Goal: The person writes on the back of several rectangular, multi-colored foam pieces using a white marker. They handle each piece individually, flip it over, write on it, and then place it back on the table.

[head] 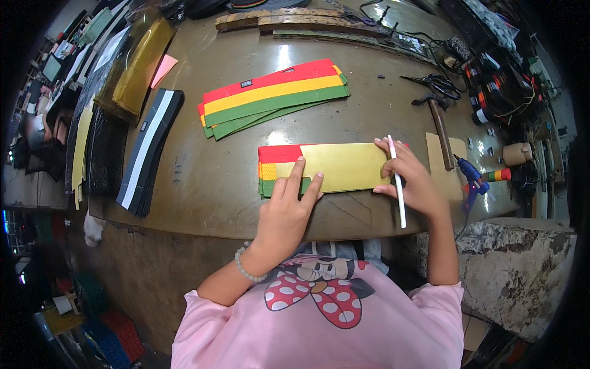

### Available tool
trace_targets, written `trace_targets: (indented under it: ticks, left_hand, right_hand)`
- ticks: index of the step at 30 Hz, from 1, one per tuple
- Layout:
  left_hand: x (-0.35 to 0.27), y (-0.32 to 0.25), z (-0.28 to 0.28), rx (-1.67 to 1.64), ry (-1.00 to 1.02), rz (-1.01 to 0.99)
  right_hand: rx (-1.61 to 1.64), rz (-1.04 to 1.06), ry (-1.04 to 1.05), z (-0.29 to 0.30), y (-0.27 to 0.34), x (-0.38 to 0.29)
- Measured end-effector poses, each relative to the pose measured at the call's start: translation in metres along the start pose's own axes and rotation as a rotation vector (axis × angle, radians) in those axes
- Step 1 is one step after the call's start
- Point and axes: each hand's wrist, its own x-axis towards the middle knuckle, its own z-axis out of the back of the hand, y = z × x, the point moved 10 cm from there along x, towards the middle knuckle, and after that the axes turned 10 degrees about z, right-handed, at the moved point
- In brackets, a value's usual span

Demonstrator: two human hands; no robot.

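Observation:
A yellow card template (345, 167) lies on a stack of red, yellow and green striped webbing strips (267, 171) near the table's front edge. My left hand (290, 198) presses its spread fingertips on the template's left end and the webbing there. At the right end, my right hand (408, 177) has its fingers on the template's edge and holds a white pen (397, 184), tilted across the fingers. Farther back, more striped webbing strips (276, 94) lie fanned in a pile.
Black-and-white strips (150, 152) and a wrapped yellow stack (140, 69) are at left. At right lie scissors (435, 84), a hammer (440, 131), a blue glue gun (472, 177) and a tape roll (517, 154). Wooden bars (304, 22) lie at the back. A person (39, 129) sits far left.

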Motion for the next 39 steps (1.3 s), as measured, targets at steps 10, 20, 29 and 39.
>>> trace_targets:
  ticks: [10,20,29,39]
  left_hand:
    - [-0.011,0.003,-0.002,-0.060,-0.013,-0.066]
    - [-0.009,0.013,0.006,-0.147,-0.054,-0.112]
    - [0.026,-0.067,-0.058,0.614,0.165,-0.129]
    - [0.030,-0.091,-0.065,0.623,0.154,-0.140]
  right_hand:
    - [0.006,-0.014,-0.008,-0.007,0.007,0.008]
    - [-0.023,0.008,-0.036,-0.012,0.011,0.011]
    - [0.138,-0.116,-0.191,-0.006,-0.008,0.001]
    - [0.370,-0.517,-0.822,0.013,-0.041,-0.066]
